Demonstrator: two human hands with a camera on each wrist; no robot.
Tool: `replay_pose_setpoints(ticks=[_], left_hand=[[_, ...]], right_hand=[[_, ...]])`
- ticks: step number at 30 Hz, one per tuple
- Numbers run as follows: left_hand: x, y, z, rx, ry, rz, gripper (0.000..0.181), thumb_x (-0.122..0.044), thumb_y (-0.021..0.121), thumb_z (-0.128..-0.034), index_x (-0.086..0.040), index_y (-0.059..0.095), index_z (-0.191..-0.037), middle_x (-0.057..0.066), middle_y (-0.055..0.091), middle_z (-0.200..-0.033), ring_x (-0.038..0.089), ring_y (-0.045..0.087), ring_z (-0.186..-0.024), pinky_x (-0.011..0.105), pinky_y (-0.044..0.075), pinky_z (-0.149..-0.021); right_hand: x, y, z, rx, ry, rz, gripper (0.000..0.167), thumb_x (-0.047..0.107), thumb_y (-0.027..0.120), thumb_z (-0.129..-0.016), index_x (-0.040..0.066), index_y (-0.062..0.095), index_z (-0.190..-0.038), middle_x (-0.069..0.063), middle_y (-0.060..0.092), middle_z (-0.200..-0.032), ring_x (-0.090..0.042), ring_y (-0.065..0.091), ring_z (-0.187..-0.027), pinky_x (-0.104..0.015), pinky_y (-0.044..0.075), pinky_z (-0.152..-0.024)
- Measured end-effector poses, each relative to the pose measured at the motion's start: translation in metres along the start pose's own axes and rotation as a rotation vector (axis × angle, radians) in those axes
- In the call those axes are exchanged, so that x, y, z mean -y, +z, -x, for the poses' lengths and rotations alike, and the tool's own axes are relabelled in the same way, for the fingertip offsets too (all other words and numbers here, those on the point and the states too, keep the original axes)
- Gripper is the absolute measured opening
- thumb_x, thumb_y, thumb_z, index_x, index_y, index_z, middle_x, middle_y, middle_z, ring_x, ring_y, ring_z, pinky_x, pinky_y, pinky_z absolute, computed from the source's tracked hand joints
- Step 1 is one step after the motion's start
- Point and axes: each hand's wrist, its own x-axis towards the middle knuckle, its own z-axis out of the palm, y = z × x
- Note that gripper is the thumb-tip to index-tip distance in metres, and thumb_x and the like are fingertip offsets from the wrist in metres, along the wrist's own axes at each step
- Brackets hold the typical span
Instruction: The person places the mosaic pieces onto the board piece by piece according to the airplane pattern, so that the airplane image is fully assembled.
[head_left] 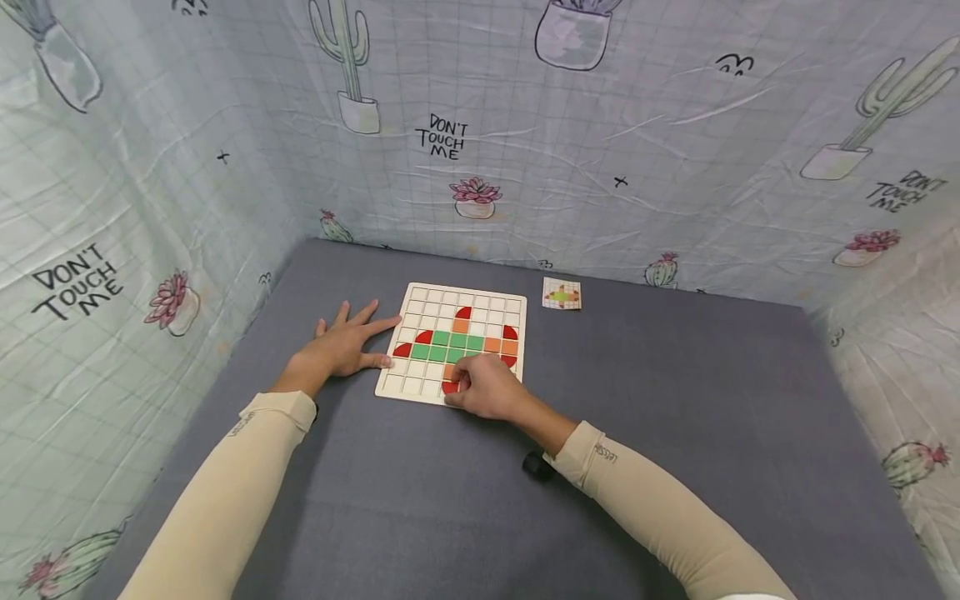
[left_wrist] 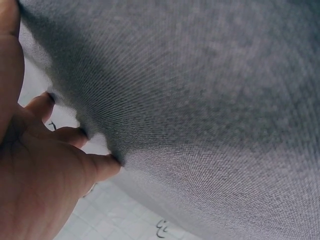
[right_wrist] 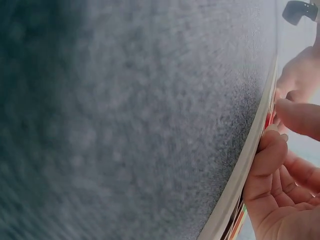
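Observation:
A pale grid board (head_left: 401,385) lies on the grey table with green, orange and red tiles in some of its squares. Green square tiles (head_left: 441,339) form two rows across the middle. At the board's near edge my right hand (head_left: 491,387) has thumb and forefinger on either side of a red quarter-round tile (head_left: 449,387); the right wrist view shows this red tile (right_wrist: 268,120) between the fingertips. My left hand (head_left: 341,343) lies with fingers spread at the board's left edge, forefinger and thumb touching it. The left wrist view shows the left hand's fingertips (left_wrist: 107,165) on the cloth.
A small card (head_left: 562,294) printed with a coloured grid pattern lies beyond the board's far right corner. Grey cloth (head_left: 675,392) covers the table. A printed cactus curtain (head_left: 540,125) hangs behind and along both sides.

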Motion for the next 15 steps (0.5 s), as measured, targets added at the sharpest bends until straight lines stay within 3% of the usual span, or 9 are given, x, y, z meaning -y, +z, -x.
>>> replay_pose_setpoints(ticks=[15], left_hand=[[0.0033, -0.0033, 0.0018, 0.009, 0.012, -0.015, 0.087, -0.062, 0.064, -0.0949, -0.036, 0.023, -0.167, 0.016, 0.001, -0.177, 0.059, -0.006, -0.158, 0.085, 0.007, -0.117]], right_hand=[[0.0051, -0.0004, 0.0, -0.037, 0.001, 0.017, 0.012, 0.014, 0.08, -0.088, 0.005, 0.073, -0.086, 0.003, 0.06, -0.065, -0.006, 0.05, -0.058, -0.02, 0.039, -0.057]])
